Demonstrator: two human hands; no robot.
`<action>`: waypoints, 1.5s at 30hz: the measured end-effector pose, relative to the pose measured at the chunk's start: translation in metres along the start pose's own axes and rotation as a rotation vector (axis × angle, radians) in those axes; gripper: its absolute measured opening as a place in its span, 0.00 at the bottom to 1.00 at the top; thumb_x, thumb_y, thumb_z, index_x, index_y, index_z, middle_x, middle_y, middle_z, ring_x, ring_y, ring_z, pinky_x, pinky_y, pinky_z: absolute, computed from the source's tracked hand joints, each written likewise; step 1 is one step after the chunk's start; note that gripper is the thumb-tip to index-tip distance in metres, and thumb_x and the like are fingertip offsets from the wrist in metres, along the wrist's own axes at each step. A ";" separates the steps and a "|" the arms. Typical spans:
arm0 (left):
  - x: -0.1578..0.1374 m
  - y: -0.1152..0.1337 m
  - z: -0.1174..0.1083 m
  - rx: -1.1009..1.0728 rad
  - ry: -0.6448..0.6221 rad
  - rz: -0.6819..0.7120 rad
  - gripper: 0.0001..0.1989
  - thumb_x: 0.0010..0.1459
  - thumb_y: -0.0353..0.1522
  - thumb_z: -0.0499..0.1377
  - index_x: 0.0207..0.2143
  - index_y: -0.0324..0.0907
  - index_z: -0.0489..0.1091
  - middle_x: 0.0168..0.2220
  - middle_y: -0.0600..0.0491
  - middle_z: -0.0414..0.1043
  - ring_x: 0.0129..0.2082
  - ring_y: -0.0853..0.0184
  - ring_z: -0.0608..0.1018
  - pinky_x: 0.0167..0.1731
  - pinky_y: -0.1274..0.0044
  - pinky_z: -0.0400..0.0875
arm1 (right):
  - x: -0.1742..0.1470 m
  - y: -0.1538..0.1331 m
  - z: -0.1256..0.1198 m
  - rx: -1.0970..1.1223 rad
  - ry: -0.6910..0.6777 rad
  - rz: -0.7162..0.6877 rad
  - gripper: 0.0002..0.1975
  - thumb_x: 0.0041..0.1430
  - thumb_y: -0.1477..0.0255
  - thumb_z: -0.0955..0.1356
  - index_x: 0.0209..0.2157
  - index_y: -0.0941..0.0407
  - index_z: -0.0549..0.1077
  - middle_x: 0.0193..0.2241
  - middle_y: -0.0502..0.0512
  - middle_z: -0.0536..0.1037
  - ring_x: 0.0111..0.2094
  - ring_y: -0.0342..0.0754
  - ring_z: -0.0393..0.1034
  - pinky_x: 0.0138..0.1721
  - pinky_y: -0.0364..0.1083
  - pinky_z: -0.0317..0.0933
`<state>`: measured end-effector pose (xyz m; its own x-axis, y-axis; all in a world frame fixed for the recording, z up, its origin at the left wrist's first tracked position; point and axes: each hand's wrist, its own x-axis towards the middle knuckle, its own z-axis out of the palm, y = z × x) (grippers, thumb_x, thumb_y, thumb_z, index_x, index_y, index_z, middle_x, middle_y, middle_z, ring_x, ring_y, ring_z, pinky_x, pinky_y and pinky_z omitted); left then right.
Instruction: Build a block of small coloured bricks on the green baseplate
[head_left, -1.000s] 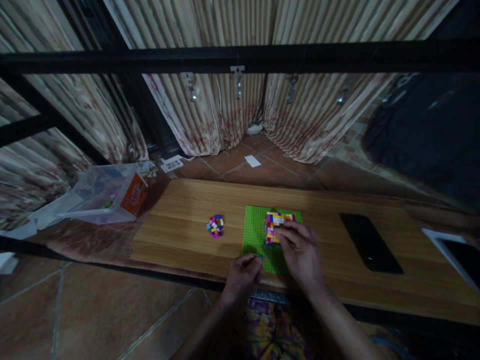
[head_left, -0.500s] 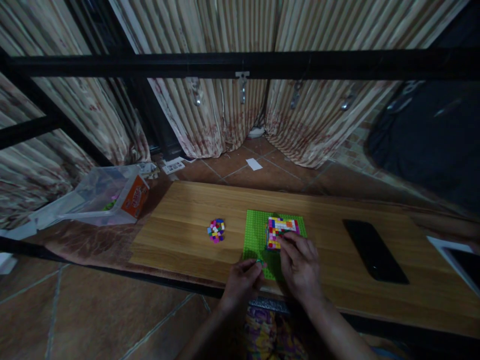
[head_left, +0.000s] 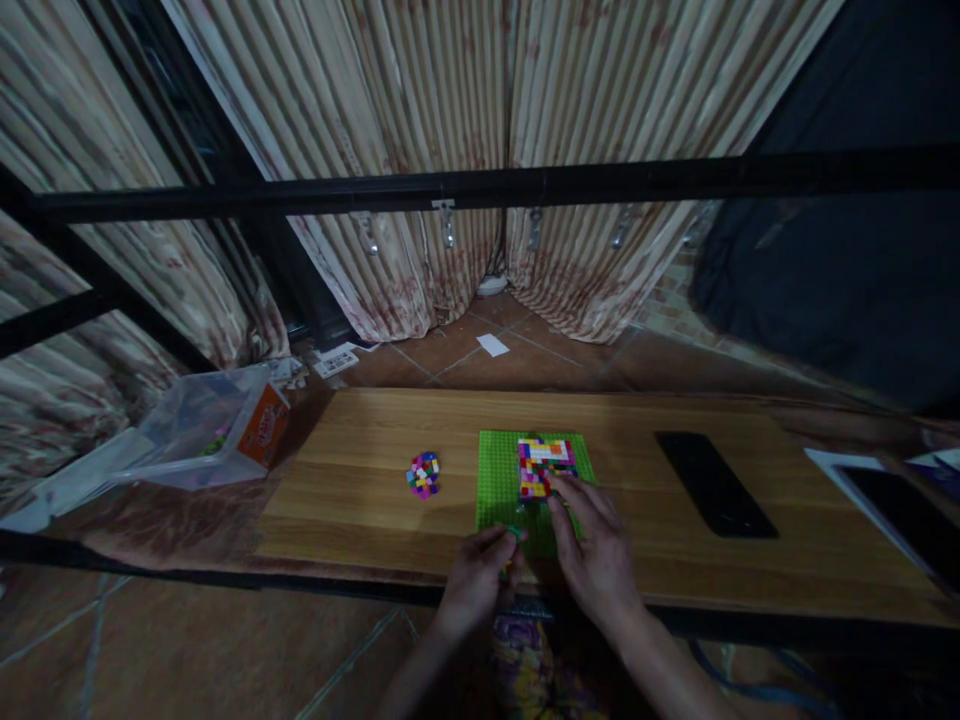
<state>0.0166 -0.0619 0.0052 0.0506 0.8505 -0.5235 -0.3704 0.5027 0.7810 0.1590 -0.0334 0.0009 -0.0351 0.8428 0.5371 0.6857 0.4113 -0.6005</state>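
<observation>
Brick build (head_left: 541, 462), a low block of red, pink, white, yellow and purple pieces, sits on a green baseplate (head_left: 494, 480) right at the fingertips of a person's right hand (head_left: 600, 555). The forefinger of that hand reaches the build's near right edge with the thumb close below, a narrow grip; whether a piece is pinched in it cannot be told. To its left and closer to the person, the left hand (head_left: 475, 577) holds a small green brick (head_left: 515, 533) between thumb and forefinger at the baseplate's near edge. Loose coloured bricks (head_left: 424, 476) lie in a cluster on the wooden tabletop (head_left: 360, 440), ahead and to the left of the left hand's pinch and apart from the baseplate. To the right of the right hand, well apart, a flat black object (head_left: 716, 485) lies aslant. Far to the left of both hands, a clear plastic tub (head_left: 187, 440) bears an orange label (head_left: 265, 425). Well beyond both hands, a white card (head_left: 493, 345) lies on the tiled floor before striped curtains (head_left: 442, 90).
</observation>
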 end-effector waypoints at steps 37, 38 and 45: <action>0.006 0.014 -0.005 -0.689 -0.109 -0.268 0.15 0.60 0.34 0.52 0.40 0.31 0.72 0.34 0.44 0.72 0.30 0.68 0.75 0.29 0.78 0.74 | 0.032 0.035 0.007 0.056 0.016 0.099 0.04 0.54 0.69 0.69 0.30 0.49 0.78 0.42 0.53 0.71 0.46 0.52 0.63 0.47 0.53 0.59; 0.007 0.013 -0.006 -0.695 -0.112 -0.265 0.15 0.59 0.34 0.52 0.40 0.31 0.72 0.35 0.44 0.72 0.31 0.68 0.76 0.31 0.77 0.74 | 0.031 0.034 0.007 0.042 0.030 0.085 0.04 0.54 0.70 0.69 0.30 0.50 0.78 0.42 0.53 0.71 0.46 0.52 0.63 0.46 0.52 0.59; 0.011 0.007 -0.009 -0.760 -0.155 -0.218 0.15 0.59 0.33 0.54 0.40 0.30 0.72 0.38 0.42 0.74 0.37 0.64 0.77 0.42 0.74 0.73 | 0.020 0.031 0.010 -0.171 0.091 -0.130 0.07 0.57 0.73 0.67 0.35 0.50 0.77 0.43 0.53 0.73 0.46 0.52 0.63 0.46 0.53 0.58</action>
<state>0.0057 -0.0499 0.0017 0.3015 0.7854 -0.5406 -0.8646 0.4643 0.1923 0.1724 -0.0003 -0.0132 -0.0708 0.7486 0.6592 0.7933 0.4429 -0.4177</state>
